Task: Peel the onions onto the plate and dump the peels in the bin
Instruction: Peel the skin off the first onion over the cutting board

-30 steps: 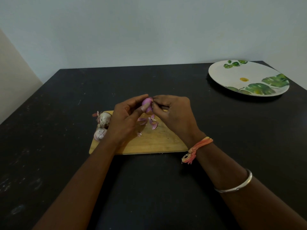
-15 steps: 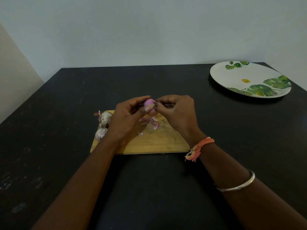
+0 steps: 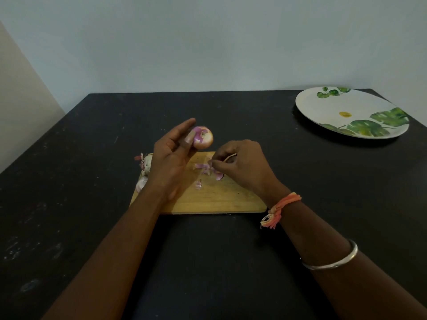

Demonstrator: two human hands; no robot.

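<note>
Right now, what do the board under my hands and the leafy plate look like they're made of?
Board: likely wood with a matte finish; it is pale tan with faint grain lines. Plate: smooth, even white surface with printed green leaves; ceramic or melamine, the look cannot settle which.

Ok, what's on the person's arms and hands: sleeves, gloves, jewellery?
No sleeves or gloves. The left hand and its arm wear nothing. By the right hand, an orange thread band with a frayed tassel circles the wrist, and a plain silver bangle sits farther up.
</note>
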